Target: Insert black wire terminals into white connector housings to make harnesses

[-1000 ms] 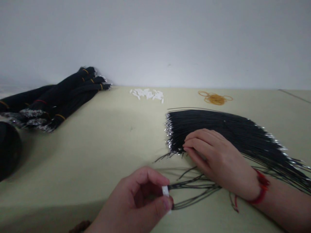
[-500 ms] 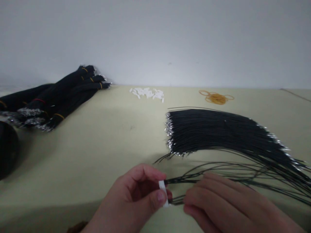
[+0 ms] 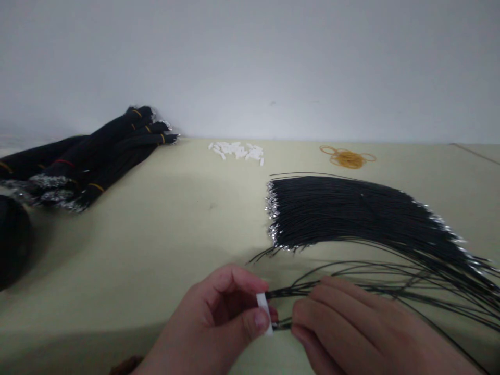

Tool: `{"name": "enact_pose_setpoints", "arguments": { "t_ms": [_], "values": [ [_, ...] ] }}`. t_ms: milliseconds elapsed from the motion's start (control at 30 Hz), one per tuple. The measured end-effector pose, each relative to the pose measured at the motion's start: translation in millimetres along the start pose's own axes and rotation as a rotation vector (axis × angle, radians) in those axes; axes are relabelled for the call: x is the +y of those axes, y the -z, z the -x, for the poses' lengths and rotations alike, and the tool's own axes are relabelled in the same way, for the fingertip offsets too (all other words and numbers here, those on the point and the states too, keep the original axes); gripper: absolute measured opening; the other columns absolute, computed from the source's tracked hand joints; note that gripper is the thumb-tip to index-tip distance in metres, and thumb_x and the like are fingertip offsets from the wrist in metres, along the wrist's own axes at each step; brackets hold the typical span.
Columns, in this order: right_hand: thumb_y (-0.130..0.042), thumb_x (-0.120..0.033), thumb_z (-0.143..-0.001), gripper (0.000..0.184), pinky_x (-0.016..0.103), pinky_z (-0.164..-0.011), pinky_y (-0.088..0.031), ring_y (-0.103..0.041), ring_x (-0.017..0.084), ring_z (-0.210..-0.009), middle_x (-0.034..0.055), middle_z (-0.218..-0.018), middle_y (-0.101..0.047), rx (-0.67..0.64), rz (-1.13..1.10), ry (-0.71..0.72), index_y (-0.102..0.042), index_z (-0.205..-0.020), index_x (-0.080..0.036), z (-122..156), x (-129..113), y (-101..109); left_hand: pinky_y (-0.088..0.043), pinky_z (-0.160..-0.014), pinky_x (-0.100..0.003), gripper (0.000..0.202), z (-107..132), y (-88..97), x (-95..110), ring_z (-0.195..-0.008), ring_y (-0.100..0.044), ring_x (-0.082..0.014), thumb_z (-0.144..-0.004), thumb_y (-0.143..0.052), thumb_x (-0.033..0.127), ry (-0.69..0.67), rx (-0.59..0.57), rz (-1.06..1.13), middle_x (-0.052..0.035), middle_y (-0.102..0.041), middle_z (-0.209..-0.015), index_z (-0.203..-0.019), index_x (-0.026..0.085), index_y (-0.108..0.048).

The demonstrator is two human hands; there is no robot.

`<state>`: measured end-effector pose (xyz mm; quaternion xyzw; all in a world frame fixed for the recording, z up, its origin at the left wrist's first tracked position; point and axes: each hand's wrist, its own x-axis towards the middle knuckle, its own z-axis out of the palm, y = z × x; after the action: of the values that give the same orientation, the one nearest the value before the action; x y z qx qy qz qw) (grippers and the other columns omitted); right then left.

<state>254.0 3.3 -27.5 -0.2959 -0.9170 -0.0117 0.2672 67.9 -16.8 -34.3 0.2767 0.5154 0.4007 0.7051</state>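
Observation:
My left hand (image 3: 219, 323) pinches a small white connector (image 3: 264, 312) between thumb and forefinger, low in the middle of the view. Several thin black wires (image 3: 297, 290) run out of the connector to the right. My right hand (image 3: 351, 333) is closed on one black wire (image 3: 282, 326) right beside the connector, its fingertips almost touching my left thumb. Behind both hands a wide fan of loose black wires with silver tips (image 3: 351, 211) lies flat on the table.
Tied bundles of black wires (image 3: 89, 156) lie at the back left. A small heap of white connectors (image 3: 238, 151) and a pile of yellow rubber bands (image 3: 347, 157) sit near the wall. A dark round object (image 3: 11, 239) is at the left edge. The table (image 3: 156, 234) is pale green.
My right hand left the fan of loose wires, came down to the connector with a wire, and has edged slightly closer to my left thumb. My left hand stayed put.

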Motion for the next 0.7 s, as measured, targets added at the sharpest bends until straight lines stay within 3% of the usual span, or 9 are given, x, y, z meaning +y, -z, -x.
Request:
{"name": "enact_pose_setpoints", "arguments": {
  "t_ms": [167, 500, 700],
  "values": [
    [-0.025, -0.017, -0.097, 0.031, 0.021, -0.060, -0.024, -0.038, 0.007, -0.062, 0.0007, -0.066, -0.042, -0.025, 0.049, 0.035, -0.043, -0.072, -0.011, -0.3, 0.1, 0.2, -0.041, -0.059, -0.018, 0.021, -0.7, -1.1, 0.7, -0.061, -0.056, -0.0089, -0.061, -0.079, 0.017, 0.004, -0.026, 0.052, 0.0020, -0.064, -0.062, -0.074, 0.016, -0.063],
    [-0.023, -0.014, -0.095, 0.027, 0.021, -0.060, -0.026, -0.039, 0.007, -0.063, 0.0009, -0.067, -0.042, -0.051, 0.059, 0.050, -0.039, -0.074, -0.010, -1.1, -5.6, -11.7, -0.043, -0.060, -0.016, 0.019, 3.0, -0.6, 2.2, -0.062, -0.057, -0.0069, -0.062, -0.078, 0.011, -0.008, -0.108, 0.101, 0.0037, -0.065, -0.064, -0.072, 0.016, -0.062],
    [-0.026, -0.009, -0.091, 0.021, 0.025, -0.072, -0.033, -0.047, 0.010, -0.072, 0.0003, -0.071, -0.046, -0.018, 0.092, 0.077, -0.043, -0.079, -0.011, -1.0, -6.5, -5.5, -0.040, -0.057, -0.017, 0.020, 2.2, 0.4, -0.4, -0.059, -0.053, -0.0074, -0.062, -0.078, 0.016, 0.009, -0.048, 0.034, 0.0036, -0.061, -0.061, -0.073, 0.016, -0.062]
  ]
}}
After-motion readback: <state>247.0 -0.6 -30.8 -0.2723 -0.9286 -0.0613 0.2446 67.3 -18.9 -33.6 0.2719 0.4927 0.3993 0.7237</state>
